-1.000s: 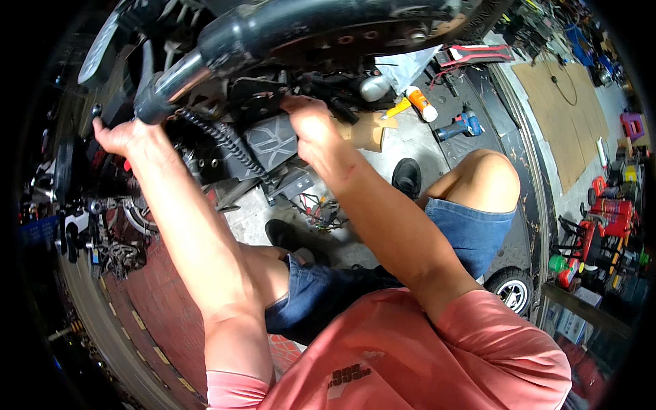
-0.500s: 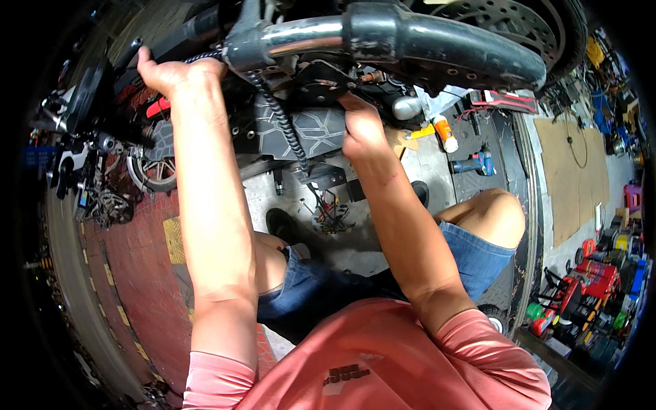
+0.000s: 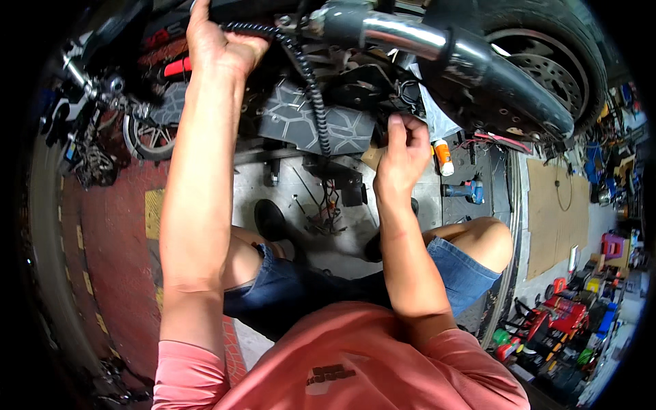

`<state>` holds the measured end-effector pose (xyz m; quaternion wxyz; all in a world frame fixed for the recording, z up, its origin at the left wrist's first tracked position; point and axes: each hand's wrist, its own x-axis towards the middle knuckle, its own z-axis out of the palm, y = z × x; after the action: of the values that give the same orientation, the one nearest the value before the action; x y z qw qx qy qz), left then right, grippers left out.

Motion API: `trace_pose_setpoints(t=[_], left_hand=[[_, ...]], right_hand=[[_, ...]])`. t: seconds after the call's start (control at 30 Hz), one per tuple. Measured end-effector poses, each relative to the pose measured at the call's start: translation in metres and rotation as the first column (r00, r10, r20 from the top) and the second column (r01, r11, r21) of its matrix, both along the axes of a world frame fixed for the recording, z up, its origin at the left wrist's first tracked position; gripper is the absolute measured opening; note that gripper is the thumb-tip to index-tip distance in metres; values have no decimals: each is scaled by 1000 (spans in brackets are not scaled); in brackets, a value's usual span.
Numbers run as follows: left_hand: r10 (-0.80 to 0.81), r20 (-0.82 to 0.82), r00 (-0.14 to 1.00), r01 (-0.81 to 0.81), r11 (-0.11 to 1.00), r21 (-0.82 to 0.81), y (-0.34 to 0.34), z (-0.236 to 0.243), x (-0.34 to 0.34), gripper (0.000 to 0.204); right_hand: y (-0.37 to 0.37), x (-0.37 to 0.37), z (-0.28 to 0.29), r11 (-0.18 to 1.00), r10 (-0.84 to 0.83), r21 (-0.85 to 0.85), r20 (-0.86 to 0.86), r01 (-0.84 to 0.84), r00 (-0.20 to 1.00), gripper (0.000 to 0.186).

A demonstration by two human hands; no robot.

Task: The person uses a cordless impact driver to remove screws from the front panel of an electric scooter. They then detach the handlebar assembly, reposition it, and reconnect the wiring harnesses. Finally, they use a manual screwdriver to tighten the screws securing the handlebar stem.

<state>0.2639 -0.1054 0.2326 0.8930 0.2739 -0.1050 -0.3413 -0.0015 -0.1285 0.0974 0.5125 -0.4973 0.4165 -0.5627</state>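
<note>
My left hand (image 3: 225, 48) is raised at the upper left with fingers curled against the dark scooter body (image 3: 164, 27); what they grip is hidden. A black spiral-wrapped cable (image 3: 307, 75) arches beside it. My right hand (image 3: 403, 157) has curled fingers at some black wiring and bracket parts (image 3: 400, 96); what is in them is unclear. Between my arms lies a grey patterned deck (image 3: 287, 116). A black and chrome fork tube (image 3: 410, 41) slants above my right hand to a wheel with a brake disc (image 3: 547, 85).
A blue drill (image 3: 465, 191), an orange-and-white bottle (image 3: 444, 157) and loose wires (image 3: 324, 212) lie on the floor. My knees are spread below the scooter. Cardboard (image 3: 557, 225), red toolboxes (image 3: 560, 311) and clutter line the right; a small wheel (image 3: 147, 140) is at left.
My left hand has moved up and right. My right hand has shifted right and turned, its fingers now showing. The fork and wheel have swung rightward in view, exposing more of the spiral cable.
</note>
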Motion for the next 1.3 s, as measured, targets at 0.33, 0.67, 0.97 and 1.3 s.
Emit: trace_pose_setpoints(t=[0.33,0.67,0.97,1.3], left_hand=[[-429,12,903,424,889,-174,31,6,5,57],[-609,-73,790,594,789,-154,41,11,18,61],[-488,16,873,477,859,185,52,13,20,70],[-476,83,875,459,872,169,56,15,17,73]], right_hand=[[74,81,61,428,265,-606,-625,-670,734,27],[31,149,52,665,95,-340,-845,-665,527,21],[22,182,67,673,39,-227,-940,-704,340,26],[24,194,66,679,-13,-173,-975,-713,224,27]])
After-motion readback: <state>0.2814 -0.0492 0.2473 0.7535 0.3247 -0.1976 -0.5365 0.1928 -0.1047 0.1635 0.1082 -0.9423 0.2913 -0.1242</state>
